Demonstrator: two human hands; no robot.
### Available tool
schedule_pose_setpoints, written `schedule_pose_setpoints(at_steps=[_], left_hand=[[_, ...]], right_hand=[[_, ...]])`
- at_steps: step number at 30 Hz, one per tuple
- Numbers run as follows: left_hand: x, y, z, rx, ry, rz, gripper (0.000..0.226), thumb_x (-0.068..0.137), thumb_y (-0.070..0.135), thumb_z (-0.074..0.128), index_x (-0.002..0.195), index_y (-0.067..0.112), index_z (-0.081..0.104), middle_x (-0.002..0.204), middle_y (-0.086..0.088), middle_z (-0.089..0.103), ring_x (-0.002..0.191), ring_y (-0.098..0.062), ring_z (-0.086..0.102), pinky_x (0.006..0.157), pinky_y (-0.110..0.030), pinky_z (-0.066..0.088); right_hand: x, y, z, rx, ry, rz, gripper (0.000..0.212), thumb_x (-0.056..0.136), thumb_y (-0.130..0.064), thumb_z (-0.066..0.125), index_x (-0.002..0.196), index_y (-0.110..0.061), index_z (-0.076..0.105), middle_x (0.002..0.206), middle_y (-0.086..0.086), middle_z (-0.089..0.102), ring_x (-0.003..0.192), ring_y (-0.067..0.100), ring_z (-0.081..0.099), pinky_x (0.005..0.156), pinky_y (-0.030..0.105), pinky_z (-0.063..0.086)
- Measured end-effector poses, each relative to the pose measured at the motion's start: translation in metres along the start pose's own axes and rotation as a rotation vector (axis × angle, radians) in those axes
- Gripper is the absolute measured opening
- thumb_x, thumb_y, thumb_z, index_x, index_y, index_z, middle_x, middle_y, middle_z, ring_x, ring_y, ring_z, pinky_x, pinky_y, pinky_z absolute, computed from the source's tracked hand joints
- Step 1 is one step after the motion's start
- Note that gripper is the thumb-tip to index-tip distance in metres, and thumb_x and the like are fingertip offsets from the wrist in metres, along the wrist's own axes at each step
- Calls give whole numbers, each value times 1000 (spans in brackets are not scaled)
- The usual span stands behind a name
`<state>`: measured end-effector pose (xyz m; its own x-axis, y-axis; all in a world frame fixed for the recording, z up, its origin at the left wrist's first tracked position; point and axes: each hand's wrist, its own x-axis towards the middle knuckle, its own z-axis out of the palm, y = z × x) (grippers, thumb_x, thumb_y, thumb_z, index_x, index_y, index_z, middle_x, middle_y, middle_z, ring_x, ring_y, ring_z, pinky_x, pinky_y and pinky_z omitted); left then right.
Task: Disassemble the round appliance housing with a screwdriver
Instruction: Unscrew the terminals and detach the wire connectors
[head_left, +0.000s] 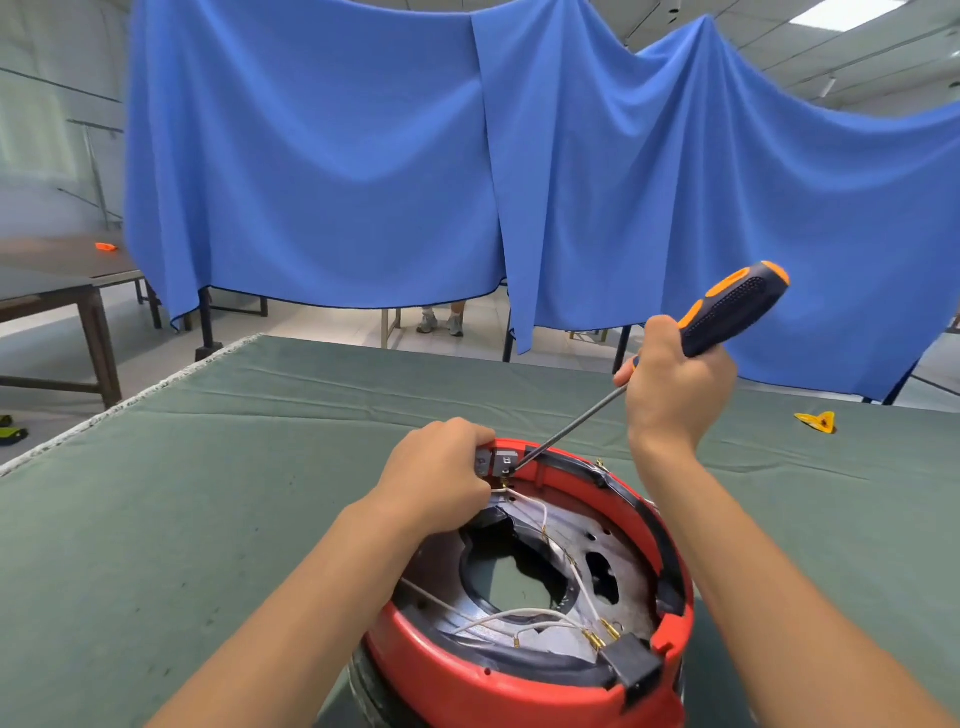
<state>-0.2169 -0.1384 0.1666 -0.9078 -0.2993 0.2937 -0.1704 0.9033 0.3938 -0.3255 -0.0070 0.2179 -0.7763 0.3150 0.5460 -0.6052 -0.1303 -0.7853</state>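
Red round housing (524, 670) sits open side up on the green table cover (208, 493), right at the near edge; left hand (436, 478) has its fingers curled over the far rim, gripping it next to a small grey bracket (501, 462); right hand (670, 384) is wrapped tight round the lower handle of the screwdriver (727, 312), with the shaft slanting down so the tip lands on that bracket. My take on doing this bit well: keep the tip seated square before turning, push along the shaft so it doesn't cam out, and keep the white wires (540, 519) out of the way; the steep angle looks like the risky part. Count: one housing, one screwdriver, one black connector block (634, 660) on the near rim, several white wires (can't count them exactly), one yellow thing (818, 421) well off to the right.
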Motion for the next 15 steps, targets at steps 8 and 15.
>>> schedule_pose_setpoints(at_steps=[8, 15], left_hand=[[5, -4, 0, 22, 32, -7, 40, 67, 10, 57, 103, 25, 66, 97, 0, 70, 97, -29, 60, 73, -32, 51], [3, -4, -2, -39, 34, -17, 43, 69, 6, 53, 105, 24, 67, 105, -2, 70, 104, -29, 59, 83, -37, 51]], right_hand=[[21, 14, 15, -67, 38, 115, 27, 81, -18, 54, 60, -16, 37, 27, -9, 39, 27, 7, 45, 33, 17, 32], [1, 9, -2, 84, 89, 84, 21, 76, -20, 54, 59, -14, 43, 31, -5, 44, 33, 11, 46, 41, 19, 37]])
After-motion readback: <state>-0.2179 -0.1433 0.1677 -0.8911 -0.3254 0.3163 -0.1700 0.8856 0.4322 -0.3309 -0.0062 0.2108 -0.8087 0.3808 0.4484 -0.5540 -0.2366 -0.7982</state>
